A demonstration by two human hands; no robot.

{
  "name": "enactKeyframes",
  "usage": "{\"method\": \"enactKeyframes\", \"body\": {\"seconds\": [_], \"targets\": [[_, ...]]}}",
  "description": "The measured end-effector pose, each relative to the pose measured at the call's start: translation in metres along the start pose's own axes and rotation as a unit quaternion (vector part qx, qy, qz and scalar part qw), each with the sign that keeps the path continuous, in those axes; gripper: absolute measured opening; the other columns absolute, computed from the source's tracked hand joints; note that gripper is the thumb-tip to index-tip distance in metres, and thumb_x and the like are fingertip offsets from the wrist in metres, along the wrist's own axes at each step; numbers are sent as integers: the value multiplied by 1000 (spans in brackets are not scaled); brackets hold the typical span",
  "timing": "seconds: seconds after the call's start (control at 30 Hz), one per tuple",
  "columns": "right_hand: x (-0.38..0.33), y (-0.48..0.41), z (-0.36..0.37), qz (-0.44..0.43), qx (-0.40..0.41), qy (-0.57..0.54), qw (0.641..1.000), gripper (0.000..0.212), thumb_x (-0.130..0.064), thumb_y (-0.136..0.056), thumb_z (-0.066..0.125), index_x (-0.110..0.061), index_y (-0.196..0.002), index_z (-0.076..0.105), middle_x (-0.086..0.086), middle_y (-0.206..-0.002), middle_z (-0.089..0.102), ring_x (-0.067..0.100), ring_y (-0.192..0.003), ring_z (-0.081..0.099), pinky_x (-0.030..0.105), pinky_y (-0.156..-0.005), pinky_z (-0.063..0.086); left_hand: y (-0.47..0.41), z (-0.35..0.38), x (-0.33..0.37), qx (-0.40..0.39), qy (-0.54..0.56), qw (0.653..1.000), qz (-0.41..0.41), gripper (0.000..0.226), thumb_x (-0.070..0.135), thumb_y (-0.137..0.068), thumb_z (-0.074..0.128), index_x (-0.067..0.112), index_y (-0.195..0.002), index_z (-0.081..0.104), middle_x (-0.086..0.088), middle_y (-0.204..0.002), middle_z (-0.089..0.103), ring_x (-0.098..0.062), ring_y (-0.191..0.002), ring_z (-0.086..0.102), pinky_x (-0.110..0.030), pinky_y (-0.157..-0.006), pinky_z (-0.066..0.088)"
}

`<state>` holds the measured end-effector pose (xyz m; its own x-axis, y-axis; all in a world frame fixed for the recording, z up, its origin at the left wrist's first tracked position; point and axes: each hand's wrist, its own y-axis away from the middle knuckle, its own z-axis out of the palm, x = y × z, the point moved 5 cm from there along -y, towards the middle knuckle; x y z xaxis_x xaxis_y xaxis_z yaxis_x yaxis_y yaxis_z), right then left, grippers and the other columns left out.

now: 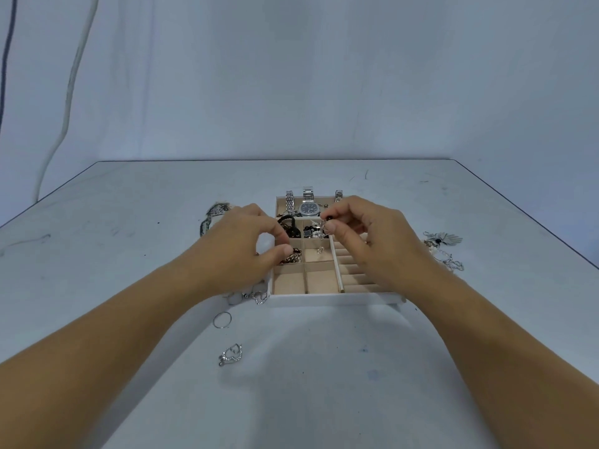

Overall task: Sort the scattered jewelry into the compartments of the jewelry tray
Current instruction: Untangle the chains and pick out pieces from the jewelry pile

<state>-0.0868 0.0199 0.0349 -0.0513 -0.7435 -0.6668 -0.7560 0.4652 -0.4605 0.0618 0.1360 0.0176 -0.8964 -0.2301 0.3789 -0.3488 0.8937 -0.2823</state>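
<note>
A white jewelry tray (334, 300) with beige compartments sits mid-table. Its back compartment holds a silver watch (308, 207); the ones below hold a black bracelet (288, 225) and dark and silver pieces (312, 232). My left hand (238, 241) hovers over the tray's left side, thumb and fingers pinched on a dark chain bracelet (293, 256) in the third-row left compartment. My right hand (366, 238) is above the ring-roll section, pinching a small dangling earring with a dark bead (325, 222) over the middle compartments.
Loose pieces lie around the tray: a thin ring (222, 319), a sparkly heart pendant (231, 353), a chain by the tray's left corner (256, 297), a necklace at far left (210, 217), and a silver cluster at right (444, 247). Cables hang on the back wall.
</note>
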Motion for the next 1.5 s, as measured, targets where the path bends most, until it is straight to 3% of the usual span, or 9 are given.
{"method": "enactKeyframes", "body": {"seconds": [0.13, 0.27, 0.4, 0.63, 0.97, 1.1, 1.3, 1.43, 1.5], "targets": [[-4, -2, 6, -6, -2, -13, 1000, 13, -16, -90, 60, -23, -100, 65, -15, -83, 63, -8, -77, 56, 4, -71, 41, 25, -14, -17, -2, -23, 998, 54, 31, 58, -87, 47, 39, -106, 62, 21, -112, 53, 3, -107, 49, -18, -84, 40], [-10, -6, 15, -11, -1, -13, 1000, 13, -16, -90, 60, -24, -100, 65, -17, -82, 62, -7, -77, 56, 4, -72, 42, 50, -9, -31, -28, -25, 998, 51, 54, 72, -81, 40, 41, -124, 52, 23, -132, 44, 7, -123, 41, -18, -99, 36], [-17, -9, 24, -16, 3, -15, 1000, 15, -16, -90, 60, -28, -97, 63, -19, -81, 60, -9, -78, 55, 2, -71, 41, 63, 3, -36, -50, -2, 997, 64, 65, 72, -81, 46, 39, -137, 41, 21, -143, 36, 6, -132, 32, -27, -108, 35], [-17, -12, 38, -7, -2, 7, 1000, 13, -16, -89, 62, -20, -100, 67, -21, -75, 60, -13, -76, 55, 2, -70, 39, 64, 7, -39, -47, 7, 996, 72, 68, 71, -80, 48, 40, -139, 36, 23, -143, 33, 3, -133, 31, -32, -110, 33], [-7, -12, 56, -2, -71, 120, 990, 13, -29, -84, 66, -25, -96, 69, -16, -87, 57, 4, -85, 53, 12, -73, 39, 64, 7, -41, -44, 21, 996, 70, 67, 71, -79, 50, 40, -137, 38, 23, -142, 36, 3, -132, 34, -33, -108, 35], [-12, -10, 59, -47, -91, 139, 985, 22, -28, -88, 60, -20, -108, 68, -10, -98, 61, 8, -98, 53, 18, -84, 39, 64, 6, -41, -40, 23, 996, 72, 66, 69, -79, 52, 38, -136, 40, 22, -141, 37, 5, -131, 34, -30, -108, 35], [-9, -3, 63, -71, -127, 164, 976, 26, -33, -88, 51, -25, -104, 71, -12, -104, 67, 14, -103, 55, 38, -89, 46, 63, 5, -41, -37, 55, 995, 70, 64, 65, -79, 56, 37, -135, 42, 22, -137, 41, 5, -129, 36, -26, -107, 35], [-7, -1, 65, -73, -151, 178, 970, 34, -38, -86, 48, -26, -109, 70, -13, -109, 65, 13, -105, 52, 39, -90, 45, 64, 3, -41, -39, 66, 995, 65, 63, 63, -80, 55, 35, -134, 43, 23, -132, 45, 4, -124, 41, -23, -102, 38], [-8, 1, 64, -77, -152, 175, 970, 32, -38, -86, 50, -26, -110, 69, -16, -105, 63, 11, -103, 52, 36, -90, 45, 63, 1, -42, -30, 78, 995, 53, 58, 61, -82, 55, 36, -132, 44, 24, -128, 48, 7, -120, 43, -14, -95, 38]]}}
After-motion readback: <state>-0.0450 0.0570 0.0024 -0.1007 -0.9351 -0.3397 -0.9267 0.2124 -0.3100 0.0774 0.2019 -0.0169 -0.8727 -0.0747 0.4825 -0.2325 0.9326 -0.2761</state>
